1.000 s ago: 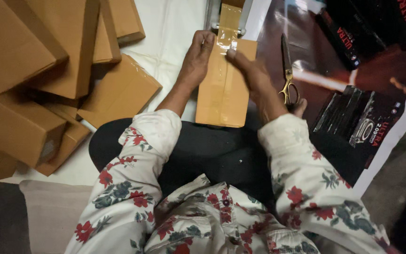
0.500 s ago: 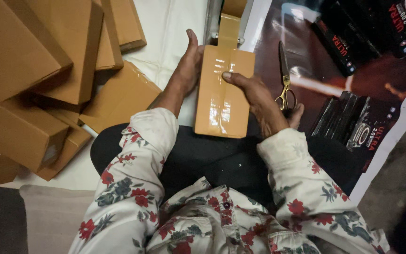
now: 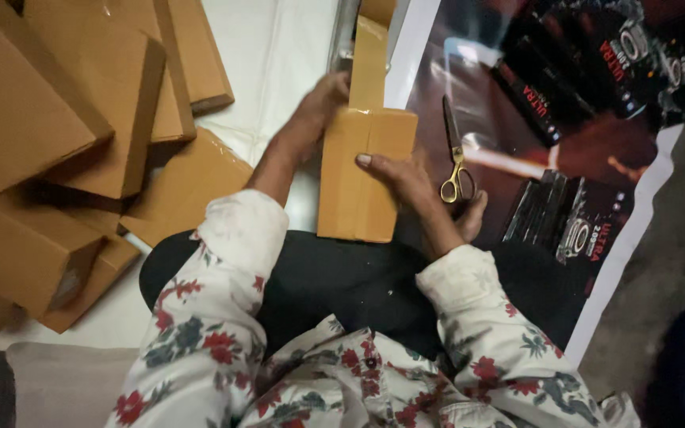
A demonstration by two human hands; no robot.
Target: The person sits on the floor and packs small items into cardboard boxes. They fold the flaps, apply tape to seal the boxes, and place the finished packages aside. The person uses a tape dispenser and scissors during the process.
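Left hand [image 3: 323, 103] grips far end of cardboard box [image 3: 365, 174], fingers closed. Right hand [image 3: 406, 178] flat on top, fingers spread. Press tape strip [image 3: 368, 67] smooth along seam.

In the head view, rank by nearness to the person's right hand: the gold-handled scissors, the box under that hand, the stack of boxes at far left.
From the right hand:
1. Taped box, touched, under its fingers.
2. Scissors, just right, on the dark poster.
3. Stacked boxes, far left.
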